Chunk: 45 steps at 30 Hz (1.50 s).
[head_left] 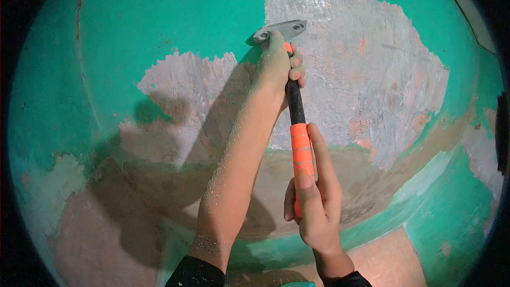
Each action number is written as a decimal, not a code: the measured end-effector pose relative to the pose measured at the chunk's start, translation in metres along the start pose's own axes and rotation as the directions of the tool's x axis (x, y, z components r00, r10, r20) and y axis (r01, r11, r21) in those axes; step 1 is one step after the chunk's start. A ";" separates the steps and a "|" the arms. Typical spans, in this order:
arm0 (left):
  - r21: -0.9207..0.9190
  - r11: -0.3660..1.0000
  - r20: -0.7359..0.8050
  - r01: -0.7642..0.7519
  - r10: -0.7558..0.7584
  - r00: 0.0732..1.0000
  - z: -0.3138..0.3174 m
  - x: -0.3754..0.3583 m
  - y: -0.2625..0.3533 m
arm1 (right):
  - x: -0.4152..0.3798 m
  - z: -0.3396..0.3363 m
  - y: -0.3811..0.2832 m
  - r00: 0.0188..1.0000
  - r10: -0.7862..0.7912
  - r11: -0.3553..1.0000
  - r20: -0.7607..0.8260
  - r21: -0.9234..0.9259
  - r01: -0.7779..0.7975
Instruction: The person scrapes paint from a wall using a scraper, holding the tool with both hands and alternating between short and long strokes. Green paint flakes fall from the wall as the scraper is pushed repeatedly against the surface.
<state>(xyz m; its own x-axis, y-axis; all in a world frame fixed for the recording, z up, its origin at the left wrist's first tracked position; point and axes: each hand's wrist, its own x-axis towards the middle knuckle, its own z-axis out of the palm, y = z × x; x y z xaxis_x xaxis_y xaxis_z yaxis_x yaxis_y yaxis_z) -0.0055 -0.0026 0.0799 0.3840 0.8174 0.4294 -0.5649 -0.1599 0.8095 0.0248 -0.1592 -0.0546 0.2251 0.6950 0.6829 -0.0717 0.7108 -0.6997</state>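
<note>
A long-handled scraper (298, 107) with a wide metal head and an orange grip lies against the wall, its blade at the border between green paint and a bared grey patch. Close under the head, my left hand (279, 66) is wrapped around the neck, thumb up on the metal. Lower down, my right hand (316, 196) holds the orange grip, with the index finger stretched along it. Pale flakes and dust cling to my left forearm. The green painted wall (170, 10) surrounds the bared grey patch (361, 74), which has ragged edges and pinkish spots.
A second, smaller bared patch (196, 79) is left of my forearm, partly under my shadow. Below runs a brown band (340, 180), with a green strip and pinkish surfaces beneath it. A thin crack (79, 16) goes down the wall at left. A dark object (502, 133) stands at the right edge.
</note>
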 end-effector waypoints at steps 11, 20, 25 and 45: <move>0.060 0.998 -0.021 0.004 -0.003 1.000 -0.003 -0.005 -0.006 | -0.002 0.004 0.009 1.000 -0.017 1.000 -0.008 -0.019 0.017; 0.031 0.999 -0.023 0.028 -0.027 0.999 -0.001 0.000 0.001 | 0.002 0.006 0.004 0.999 -0.052 0.998 0.016 -0.047 0.053; 0.057 0.998 0.049 -0.034 0.032 0.998 0.000 0.016 0.013 | 0.015 0.007 -0.005 0.997 -0.069 0.998 0.029 0.007 0.069; 0.047 0.998 -0.009 -0.040 0.041 0.999 0.009 0.023 0.024 | 0.023 0.007 -0.013 0.997 -0.076 0.996 0.016 -0.041 0.077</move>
<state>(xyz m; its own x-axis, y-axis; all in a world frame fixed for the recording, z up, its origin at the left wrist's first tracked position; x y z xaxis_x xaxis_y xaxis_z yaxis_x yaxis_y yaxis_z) -0.0039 0.0070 0.1127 0.3541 0.8151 0.4586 -0.5449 -0.2187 0.8095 0.0240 -0.1517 -0.0283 0.2142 0.6405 0.7375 -0.0144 0.7570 -0.6533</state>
